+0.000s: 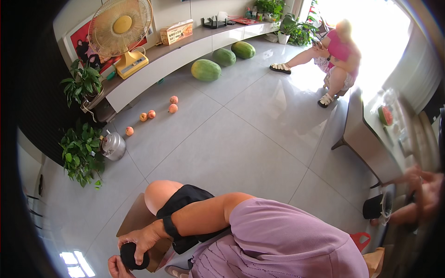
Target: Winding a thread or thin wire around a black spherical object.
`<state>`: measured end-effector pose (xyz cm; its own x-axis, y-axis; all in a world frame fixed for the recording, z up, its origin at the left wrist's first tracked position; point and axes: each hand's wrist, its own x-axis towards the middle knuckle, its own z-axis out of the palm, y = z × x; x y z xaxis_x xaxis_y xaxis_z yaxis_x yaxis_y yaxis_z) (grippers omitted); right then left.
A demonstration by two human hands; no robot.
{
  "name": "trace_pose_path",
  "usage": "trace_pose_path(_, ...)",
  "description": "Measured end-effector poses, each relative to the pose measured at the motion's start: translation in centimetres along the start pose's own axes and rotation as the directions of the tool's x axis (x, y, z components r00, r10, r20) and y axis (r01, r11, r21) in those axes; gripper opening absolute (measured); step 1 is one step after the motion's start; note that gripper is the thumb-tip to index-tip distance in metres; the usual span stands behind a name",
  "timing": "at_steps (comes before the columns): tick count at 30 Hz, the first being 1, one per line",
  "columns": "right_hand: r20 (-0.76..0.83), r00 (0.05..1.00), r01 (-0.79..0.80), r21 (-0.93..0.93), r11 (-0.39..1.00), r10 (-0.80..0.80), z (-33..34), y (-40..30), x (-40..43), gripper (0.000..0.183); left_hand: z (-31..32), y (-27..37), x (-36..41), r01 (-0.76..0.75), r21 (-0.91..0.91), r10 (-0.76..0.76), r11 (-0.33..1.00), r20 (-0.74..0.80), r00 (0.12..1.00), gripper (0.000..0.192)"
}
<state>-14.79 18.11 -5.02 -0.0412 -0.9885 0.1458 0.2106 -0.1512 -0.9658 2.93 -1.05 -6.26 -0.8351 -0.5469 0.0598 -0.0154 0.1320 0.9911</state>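
Observation:
My right hand [140, 239] grips a black rounded object [130, 255], thumb across its near side and fingers over the top. At the lower left edge of that object, the curled fingers of my left hand [118, 267] press against it; the picture's rim cuts this hand off. What the black object is cannot be made out. A black band [170, 226] circles my right wrist. Just beneath my hands and beside my bare knee [161, 194] is an open cardboard box [134, 217], its inside mostly hidden by my arm.
Several peach-like fruits [173, 108] and a metal kettle [114, 146] lie and stand on the tiles. Watermelons [205, 70] line the low cabinet [139, 80], which carries a yellow fan [132, 64]. A seated person [342, 52] is at the back. At right are a table [368, 139], a bin [373, 206] and another blurred person.

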Motion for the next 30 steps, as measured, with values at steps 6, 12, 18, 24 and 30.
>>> trace_pose_path(6, 0.109, 0.994, -0.061, 0.583, 0.810, -0.003, 0.0, -1.1, -0.4, 0.069, 3.4, -1.7, -0.2, -0.073, -0.288, 0.041, 0.955, -0.117, 0.992, 0.026)
trace_pose_path(12, -0.314, 0.948, 0.189, 0.443, 0.876, -0.046, -0.9, -0.6, 0.1, 0.063, 3.7, -1.8, -0.1, 0.018, 0.242, -0.046, 0.970, 0.110, 0.993, 0.010)
trace_pose_path(18, -0.489, 0.839, 0.118, -0.264, 0.957, -0.239, -1.2, 2.4, 1.2, 0.073, 3.0, -1.1, -0.3, -0.090, -0.123, 0.123, 0.988, 0.299, 0.946, 0.003)
trace_pose_path(24, -0.166, 0.978, 0.077, -0.262, 0.962, -0.123, -0.5, 1.8, 0.6, 0.073, 2.5, 1.4, -1.2, -0.094, -0.090, 0.094, 0.991, -0.010, 0.996, 0.006)
trace_pose_path(30, 0.146, 0.988, -0.093, 0.292, 0.952, 0.052, 0.0, -2.0, -1.2, 0.075, 3.4, 2.0, -0.9, -0.026, 0.075, 0.044, 0.997, -0.250, 0.967, 0.009)
